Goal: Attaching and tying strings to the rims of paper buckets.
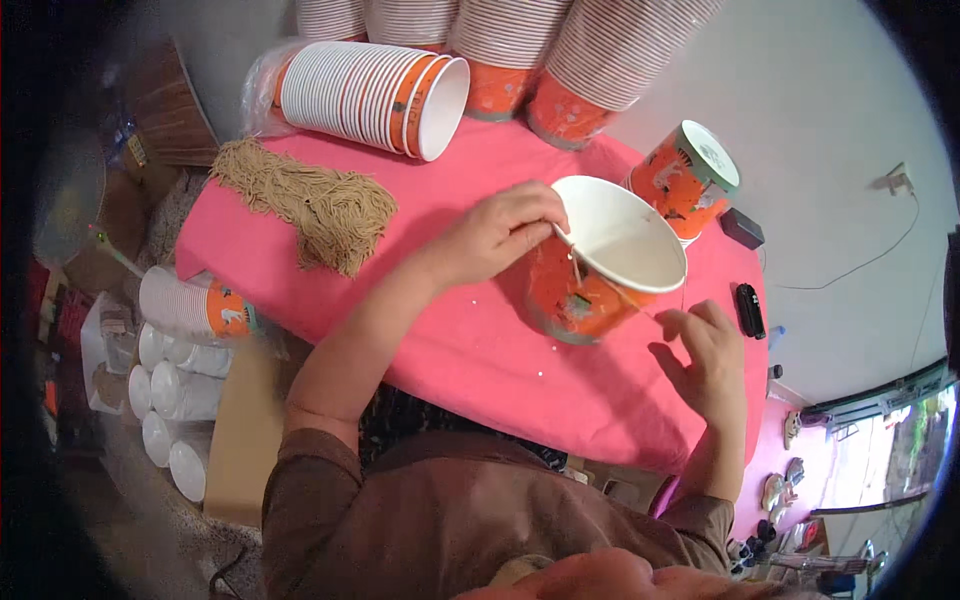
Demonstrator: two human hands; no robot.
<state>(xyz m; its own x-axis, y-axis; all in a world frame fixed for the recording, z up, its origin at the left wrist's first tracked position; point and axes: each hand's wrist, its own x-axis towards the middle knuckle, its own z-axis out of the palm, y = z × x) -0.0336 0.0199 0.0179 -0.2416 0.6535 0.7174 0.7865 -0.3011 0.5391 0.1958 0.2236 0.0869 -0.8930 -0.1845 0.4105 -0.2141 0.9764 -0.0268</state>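
An orange paper bucket (600, 270) with a white inside stands tilted on the pink tablecloth (470, 340). My left hand (500, 232) grips its near rim and pinches a thin tan string against the bucket's side. My right hand (705, 355) is to the right of the bucket, fingers pinched on the other end of that thin string (640, 310). A bundle of tan strings (310, 195) lies at the table's left.
Stacks of orange and white paper buckets (375, 95) lie along the table's far edge, a single upright one (690, 180) at the right. Two small black objects (748, 308) lie near the right edge. More stacked cups (185, 305) sit at the left on boxes.
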